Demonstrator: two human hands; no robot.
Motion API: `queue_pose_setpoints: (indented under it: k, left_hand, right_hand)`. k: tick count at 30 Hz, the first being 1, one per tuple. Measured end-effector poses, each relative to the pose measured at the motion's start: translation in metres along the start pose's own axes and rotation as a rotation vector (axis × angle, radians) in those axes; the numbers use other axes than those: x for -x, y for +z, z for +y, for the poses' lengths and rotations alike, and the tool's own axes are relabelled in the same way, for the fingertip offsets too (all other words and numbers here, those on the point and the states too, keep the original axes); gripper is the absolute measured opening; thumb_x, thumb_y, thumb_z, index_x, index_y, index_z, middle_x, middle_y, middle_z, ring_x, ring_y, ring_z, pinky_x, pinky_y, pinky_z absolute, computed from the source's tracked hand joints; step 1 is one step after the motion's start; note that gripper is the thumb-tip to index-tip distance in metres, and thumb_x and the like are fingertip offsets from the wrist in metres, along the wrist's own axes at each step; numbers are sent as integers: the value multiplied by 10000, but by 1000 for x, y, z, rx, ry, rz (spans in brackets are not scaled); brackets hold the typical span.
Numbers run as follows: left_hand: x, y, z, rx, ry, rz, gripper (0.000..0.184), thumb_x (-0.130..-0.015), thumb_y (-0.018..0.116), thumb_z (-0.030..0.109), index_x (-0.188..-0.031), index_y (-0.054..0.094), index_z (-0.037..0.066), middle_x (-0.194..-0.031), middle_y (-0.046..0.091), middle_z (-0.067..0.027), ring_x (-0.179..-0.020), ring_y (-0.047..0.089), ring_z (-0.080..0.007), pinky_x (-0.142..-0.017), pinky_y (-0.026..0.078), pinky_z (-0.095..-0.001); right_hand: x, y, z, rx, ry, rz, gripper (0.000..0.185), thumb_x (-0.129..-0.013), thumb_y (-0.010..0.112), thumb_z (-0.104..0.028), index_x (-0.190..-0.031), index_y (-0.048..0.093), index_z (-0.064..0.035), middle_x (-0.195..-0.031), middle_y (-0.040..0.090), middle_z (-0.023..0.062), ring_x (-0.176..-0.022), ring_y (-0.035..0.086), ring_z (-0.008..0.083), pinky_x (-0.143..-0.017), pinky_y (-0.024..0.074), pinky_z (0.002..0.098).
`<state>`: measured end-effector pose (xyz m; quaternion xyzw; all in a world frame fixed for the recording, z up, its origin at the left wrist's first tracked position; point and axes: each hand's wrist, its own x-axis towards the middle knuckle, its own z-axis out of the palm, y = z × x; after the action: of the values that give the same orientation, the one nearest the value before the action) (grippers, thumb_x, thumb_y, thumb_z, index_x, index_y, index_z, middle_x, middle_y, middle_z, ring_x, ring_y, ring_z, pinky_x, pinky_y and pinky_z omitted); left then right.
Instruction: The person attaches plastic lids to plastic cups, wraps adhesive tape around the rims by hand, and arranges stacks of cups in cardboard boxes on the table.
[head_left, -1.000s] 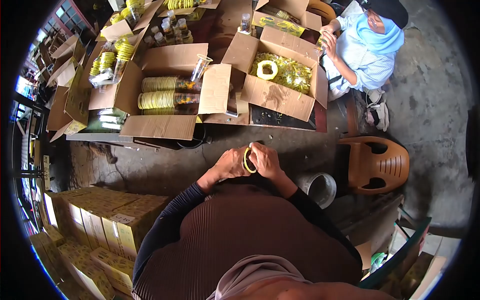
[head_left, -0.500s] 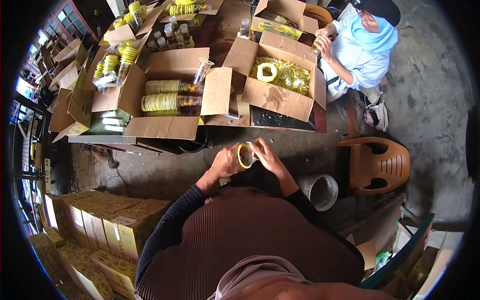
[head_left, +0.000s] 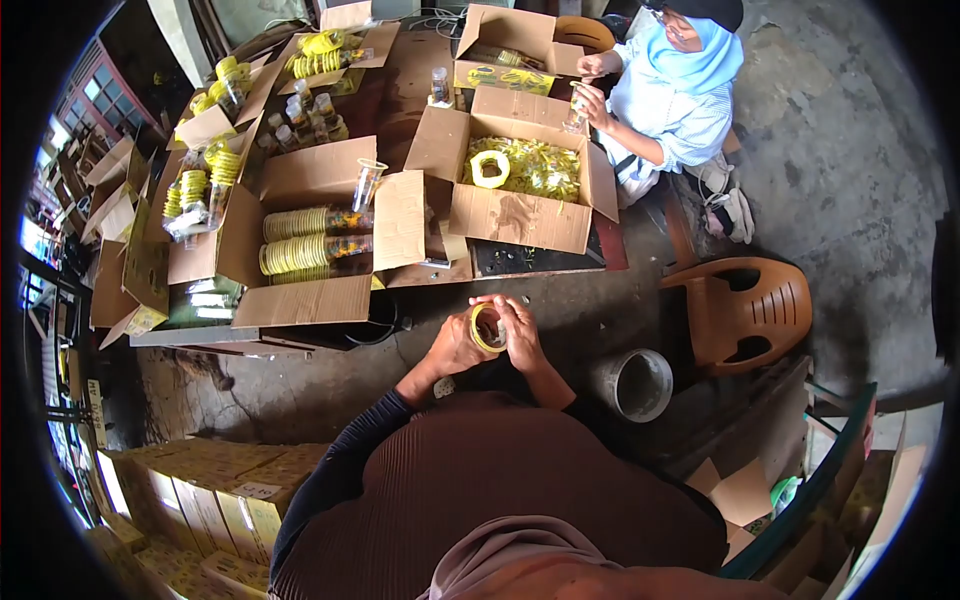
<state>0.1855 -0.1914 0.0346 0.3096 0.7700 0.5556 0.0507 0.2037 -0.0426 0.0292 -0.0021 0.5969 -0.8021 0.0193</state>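
Observation:
A clear plastic cup with a yellow rim (head_left: pixel 488 330) is between my hands, its round opening turned up toward me. My left hand (head_left: pixel 452 347) is wrapped around its left side. Against the right side and upper rim lies my right hand (head_left: pixel 522 338), its fingers closed in on the cup. The cup's lower part is hidden by my hands. Beyond my hands, an open carton (head_left: pixel 325 302) on the table holds rows of stacked yellow-rimmed cups (head_left: pixel 295 255), with one clear cup (head_left: pixel 367 186) standing tilted above them.
Another carton (head_left: pixel 520 222) contains yellow shredded pieces (head_left: pixel 535 170) and a yellow ring (head_left: pixel 490 169). A person (head_left: pixel 675 110) in a light-blue head covering works at the table's right. Nearby are an orange chair (head_left: pixel 735 315) and a pail (head_left: pixel 640 385); printed cartons (head_left: pixel 200 490) are stacked lower left.
My right hand has closed in over the cup's right side, its fingers now nearer the upper rim. The table has shifted left and slightly down in view. The co-worker's hands have moved apart.

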Motion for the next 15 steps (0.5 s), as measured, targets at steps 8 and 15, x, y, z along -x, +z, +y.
queue_pose_setpoints:
  k: [8, 15]
  left_hand:
    - [-37, 27, -3, -108, -20, 110, 516, -660, 812, 219, -1074, 571, 27, -900, 662, -153, -798, 661, -343, -716, 536, -403]
    - [-66, 15, -16, -197, -84, 272, 488, -656, 826, 195, -1028, 550, 40, -871, 655, -125, -814, 650, -327, -721, 528, -396]
  right_hand:
    - [-22, -21, 15, -127, -68, 469, 306, -1022, 441, -292, -919, 560, -30, -852, 642, 74, -772, 607, 123, -744, 508, 269]
    - [-75, -154, 10, -200, -197, 686, 297, -1007, 466, -365, -852, 485, -113, -678, 389, -50, -597, 398, 50, -565, 385, 240]
